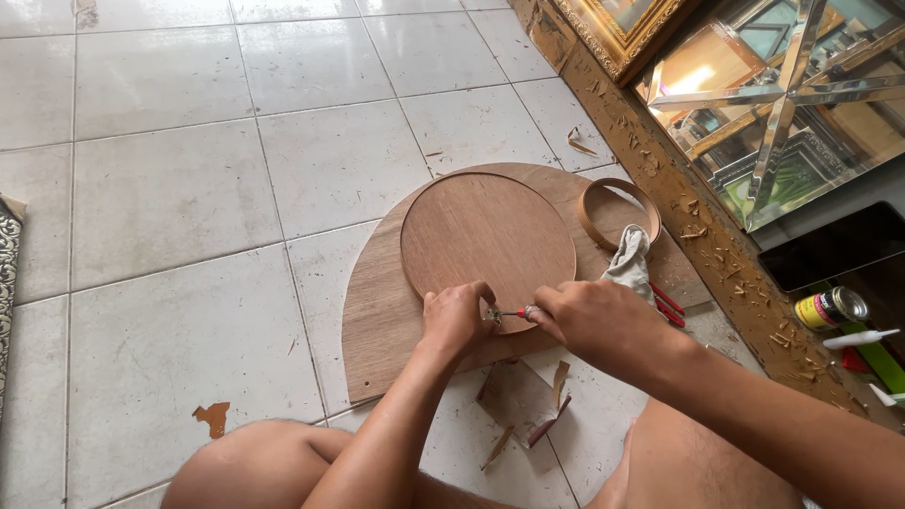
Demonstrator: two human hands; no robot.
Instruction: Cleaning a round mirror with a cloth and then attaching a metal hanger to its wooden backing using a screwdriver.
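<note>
Down low, your left hand (455, 320) pinches the near edge of the round wooden disc (487, 247), while your right hand (592, 316) grips a small red-handled tool (517, 313) pointing between your fingertips.

White tiled floor (189, 188), wood pieces on it.
Large plywood board (377, 320) lies under both hands; scrap pieces (518, 401) just below them; glue can (830, 307) far to their right.

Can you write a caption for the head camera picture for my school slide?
Left hand steadies a round wooden disc on a bigger board while right hand works its edge with a small tool.
</note>
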